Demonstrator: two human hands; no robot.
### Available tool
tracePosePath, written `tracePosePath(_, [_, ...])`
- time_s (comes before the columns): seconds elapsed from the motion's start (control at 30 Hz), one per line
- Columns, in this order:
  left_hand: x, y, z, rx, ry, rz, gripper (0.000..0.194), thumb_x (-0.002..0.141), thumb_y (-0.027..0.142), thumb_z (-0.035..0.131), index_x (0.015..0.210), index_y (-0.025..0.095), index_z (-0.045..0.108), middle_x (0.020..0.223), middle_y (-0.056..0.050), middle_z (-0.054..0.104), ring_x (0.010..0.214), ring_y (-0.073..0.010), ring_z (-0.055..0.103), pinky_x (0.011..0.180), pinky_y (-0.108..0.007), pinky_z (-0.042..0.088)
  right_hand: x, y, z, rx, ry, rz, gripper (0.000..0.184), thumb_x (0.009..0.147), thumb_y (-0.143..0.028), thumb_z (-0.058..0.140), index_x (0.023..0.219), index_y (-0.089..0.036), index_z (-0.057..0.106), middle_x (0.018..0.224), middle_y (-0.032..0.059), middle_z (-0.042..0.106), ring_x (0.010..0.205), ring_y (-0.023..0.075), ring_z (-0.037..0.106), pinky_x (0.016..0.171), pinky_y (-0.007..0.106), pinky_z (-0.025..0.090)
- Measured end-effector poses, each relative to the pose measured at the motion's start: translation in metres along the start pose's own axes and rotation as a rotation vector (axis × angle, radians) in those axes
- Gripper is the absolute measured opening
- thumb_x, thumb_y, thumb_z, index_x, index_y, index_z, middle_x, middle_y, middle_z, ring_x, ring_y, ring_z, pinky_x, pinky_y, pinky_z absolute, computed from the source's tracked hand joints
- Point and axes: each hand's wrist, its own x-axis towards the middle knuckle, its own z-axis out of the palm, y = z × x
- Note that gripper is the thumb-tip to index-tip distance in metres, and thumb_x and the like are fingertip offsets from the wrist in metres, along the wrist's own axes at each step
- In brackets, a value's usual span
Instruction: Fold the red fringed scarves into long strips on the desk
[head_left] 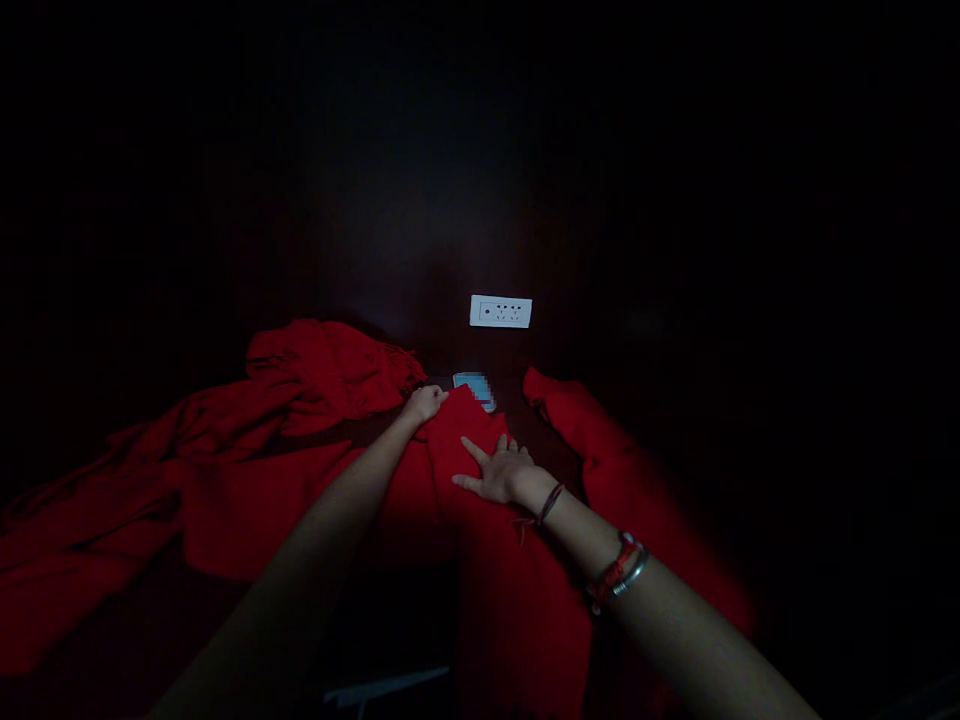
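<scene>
A red cloth (517, 600) runs toward me from a dark surface, with a folded-looking far end. My left hand (428, 401) is closed at the left edge of that far end, apparently pinching the fabric. My right hand (499, 472) lies on the cloth with fingers spread, palm down. Just beyond the cloth's far tip is a phone-like flat object (474, 388) with a light blue, pixelated face, partly covered by the cloth. More red fabric (262, 510) spreads flat to the left, behind my left forearm.
A crumpled red heap with a fringed edge (330, 365) lies at the far left. Another red piece (622, 460) stretches along the right. A white wall socket (500, 311) is on the dark wall behind. A pale strip (386, 685) shows at the bottom. Most surroundings are too dark to make out.
</scene>
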Motion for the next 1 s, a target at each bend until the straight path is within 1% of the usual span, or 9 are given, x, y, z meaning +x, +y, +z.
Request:
tracePosePath(0.07, [-0.001, -0.001, 0.0, -0.001, -0.034, 0.009, 0.031, 0.078, 0.039, 0.037, 0.074, 0.017, 0.058, 0.078, -0.005, 0.062, 0.072, -0.0147, 0.055, 0.058, -0.02, 0.036, 0.003, 0.002, -0.007, 0.014, 0.0, -0.007, 0.084, 0.06, -0.075, 0.024, 0.13, -0.03, 0.009, 0.136, 0.0129, 0.011, 0.12, 0.0362, 0.01, 0.088, 0.054, 0.012])
tracePosePath(0.17, [0.001, 0.002, 0.001, -0.005, -0.044, 0.01, 0.035, 0.073, 0.048, 0.042, 0.076, 0.017, 0.058, 0.08, -0.005, 0.063, 0.071, -0.0156, 0.056, 0.056, -0.02, 0.037, 0.009, 0.004, -0.008, 0.072, 0.156, -0.067, 0.08, 0.061, -0.075, 0.019, 0.129, -0.034, 0.01, 0.137, 0.0091, 0.003, 0.121, 0.0359, 0.001, 0.088, 0.055, 0.011])
tracePosePath(0.23, [0.005, 0.006, 0.004, -0.004, -0.035, -0.002, 0.03, 0.069, 0.045, 0.049, 0.074, 0.017, 0.058, 0.079, -0.005, 0.063, 0.071, -0.0161, 0.057, 0.056, -0.02, 0.038, 0.013, 0.003, 0.0, 0.085, 0.228, -0.109, 0.079, 0.062, -0.075, 0.017, 0.129, -0.034, 0.01, 0.137, 0.0084, 0.001, 0.121, 0.0354, 0.001, 0.089, 0.054, 0.011])
tracePosePath(0.33, [0.009, 0.007, 0.008, -0.003, 0.025, -0.063, 0.021, 0.073, 0.035, 0.046, 0.078, 0.018, 0.057, 0.083, -0.006, 0.062, 0.075, -0.0169, 0.057, 0.06, -0.021, 0.038, 0.016, -0.001, 0.013, 0.072, 0.201, -0.104, 0.077, 0.062, -0.074, 0.018, 0.128, -0.035, 0.012, 0.136, 0.01, 0.01, 0.12, 0.0359, 0.008, 0.088, 0.054, 0.013])
tracePosePath(0.47, [0.007, 0.0, 0.011, -0.008, 0.1, -0.162, 0.026, 0.08, 0.034, 0.034, 0.09, 0.019, 0.053, 0.094, -0.009, 0.059, 0.086, -0.0188, 0.055, 0.065, -0.024, 0.039, 0.015, -0.005, 0.017, 0.05, 0.157, -0.05, 0.078, 0.062, -0.074, 0.02, 0.128, -0.035, 0.01, 0.136, 0.0114, 0.011, 0.12, 0.0362, 0.01, 0.087, 0.055, 0.014])
tracePosePath(0.67, [0.005, -0.008, 0.008, -0.019, 0.039, -0.229, 0.034, 0.084, 0.028, 0.022, 0.098, 0.012, 0.048, 0.1, -0.015, 0.056, 0.092, -0.0215, 0.054, 0.07, -0.028, 0.039, 0.013, -0.005, 0.016, 0.073, 0.174, -0.035, 0.075, 0.064, -0.073, 0.02, 0.128, -0.036, 0.007, 0.137, 0.0093, 0.004, 0.121, 0.0361, 0.007, 0.089, 0.054, 0.011])
tracePosePath(0.73, [0.004, -0.008, 0.004, -0.033, -0.003, -0.22, 0.039, 0.084, 0.032, 0.021, 0.102, 0.009, 0.046, 0.102, -0.017, 0.055, 0.094, -0.023, 0.052, 0.072, -0.029, 0.039, 0.011, -0.005, 0.017, 0.086, 0.198, -0.052, 0.073, 0.064, -0.073, 0.018, 0.128, -0.038, 0.008, 0.138, 0.0071, 0.0, 0.121, 0.037, 0.003, 0.089, 0.054, 0.011])
tracePosePath(0.87, [-0.01, -0.011, -0.015, -0.052, -0.101, -0.189, 0.053, 0.074, 0.047, 0.04, 0.11, 0.008, 0.043, 0.111, -0.018, 0.05, 0.099, -0.0245, 0.049, 0.075, -0.028, 0.039, 0.001, -0.007, 0.016, 0.051, 0.252, -0.107, 0.071, 0.066, -0.072, 0.015, 0.128, -0.038, 0.008, 0.137, 0.0018, -0.008, 0.119, 0.0383, -0.008, 0.088, 0.059, 0.005])
tracePosePath(1.0, [-0.035, -0.02, -0.037, -0.188, -0.241, -0.064, 0.063, 0.061, 0.042, 0.058, 0.114, 0.012, 0.042, 0.101, -0.011, 0.057, 0.085, -0.0187, 0.055, 0.064, -0.022, 0.042, -0.009, -0.01, 0.019, 0.032, 0.187, -0.201, 0.065, 0.067, -0.07, 0.014, 0.126, -0.042, 0.01, 0.137, -0.003, -0.009, 0.119, 0.0401, -0.009, 0.083, 0.064, 0.006])
